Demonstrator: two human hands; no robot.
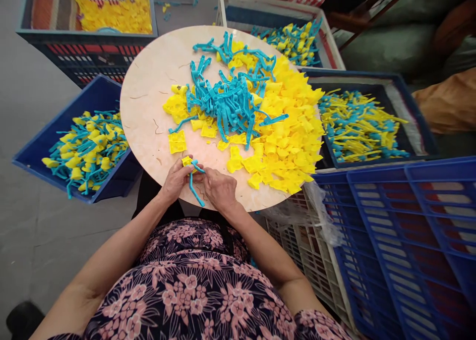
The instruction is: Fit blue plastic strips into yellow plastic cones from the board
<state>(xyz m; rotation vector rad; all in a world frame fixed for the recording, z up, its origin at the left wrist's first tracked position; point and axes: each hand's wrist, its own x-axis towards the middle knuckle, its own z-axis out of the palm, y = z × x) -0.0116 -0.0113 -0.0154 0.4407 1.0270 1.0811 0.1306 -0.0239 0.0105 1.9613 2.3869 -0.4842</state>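
My left hand [176, 180] and my right hand [219, 189] meet at the near edge of a round marble-patterned tabletop [147, 107]. Between them is a yellow plastic piece [187, 161], held by my left hand. A teal plastic strip [192, 189] hangs down from it, and my right hand pinches the strip's upper part. Farther out lies a tangle of teal strips [226, 102] beside a heap of yellow pieces [286, 137]. A loose yellow piece [177, 141] lies just beyond my hands.
Crates surround the table. A blue crate [29, 169] at left and a dark crate [416, 117] at right hold joined yellow-and-teal parts. Another crate [85, 35] at the back holds yellow pieces. A blue slatted crate [390, 241] stands at near right.
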